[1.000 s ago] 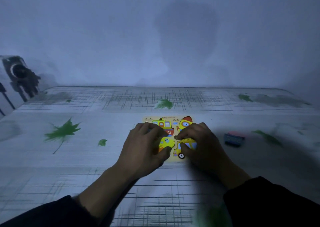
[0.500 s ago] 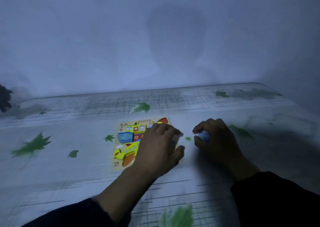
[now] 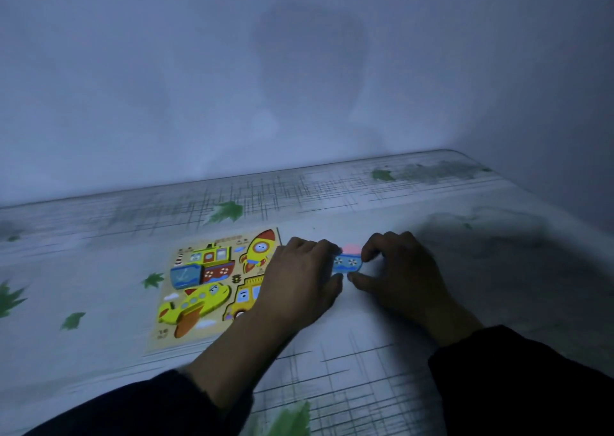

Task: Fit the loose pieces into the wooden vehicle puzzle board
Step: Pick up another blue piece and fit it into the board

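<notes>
CHANGE: my right hand [image 3: 403, 269] has lifted the blue piece [image 3: 347, 264] off the worktop [image 3: 365, 352] | GRIP: right closed on it, left hand [image 3: 299, 283] pinching its other end | LOCATION: just right of the puzzle board [image 3: 186, 336] | STATUS: piece ready for fitting.

The wooden vehicle puzzle board [image 3: 212, 289] is laid flat on the leaf-printed surface [image 3: 365, 362]; just to its right, a small blue wheeled puzzle piece [image 3: 347, 263] is flanked by both hands.
</notes>
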Tool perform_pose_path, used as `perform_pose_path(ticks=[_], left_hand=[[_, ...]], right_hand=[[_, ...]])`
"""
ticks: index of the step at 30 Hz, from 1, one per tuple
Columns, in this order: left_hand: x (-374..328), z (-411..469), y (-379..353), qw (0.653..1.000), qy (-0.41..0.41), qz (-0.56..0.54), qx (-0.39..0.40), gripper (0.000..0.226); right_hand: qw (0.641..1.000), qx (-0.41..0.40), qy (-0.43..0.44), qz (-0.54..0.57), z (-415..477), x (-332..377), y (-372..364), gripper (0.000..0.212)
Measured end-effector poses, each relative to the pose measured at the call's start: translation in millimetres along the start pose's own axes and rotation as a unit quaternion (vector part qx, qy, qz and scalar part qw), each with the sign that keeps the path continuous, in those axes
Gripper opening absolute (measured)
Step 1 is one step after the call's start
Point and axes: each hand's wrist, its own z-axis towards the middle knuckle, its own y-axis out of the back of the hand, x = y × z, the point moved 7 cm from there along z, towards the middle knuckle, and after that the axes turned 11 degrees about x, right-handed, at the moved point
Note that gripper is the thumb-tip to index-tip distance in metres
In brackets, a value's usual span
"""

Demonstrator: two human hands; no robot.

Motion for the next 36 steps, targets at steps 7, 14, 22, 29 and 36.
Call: perform_pose_path(ticks=[7,14,22,29,36], left_hand=[[5,0,1,1.000,-0.005,-0.015,-0.010,0.038],[26,-13,16,0.999,0.006,-0.032,-0.041,0.033],[71,-49,44,0.995,0.029,-0.029,-0.086,0.027],[128,-87,68,0.988,0.087,-0.012,-0.123,0.026],[162,-106,78,0.985,0.107,-0.034,-0.128,0.030]], right_hand=[[1.000,-0.006,0.009,0.010,0,7,-1,0.032],[0.998,-0.020,0.035,0.042,4,33,-5,0.028],[0.995,-0.022,0.073,0.068,22,88,-26,0.022],[0.987,-0.002,0.118,0.112,43,148,-54,0.022],[0.985,0.041,0.118,0.121,57,173,-79,0.020]])
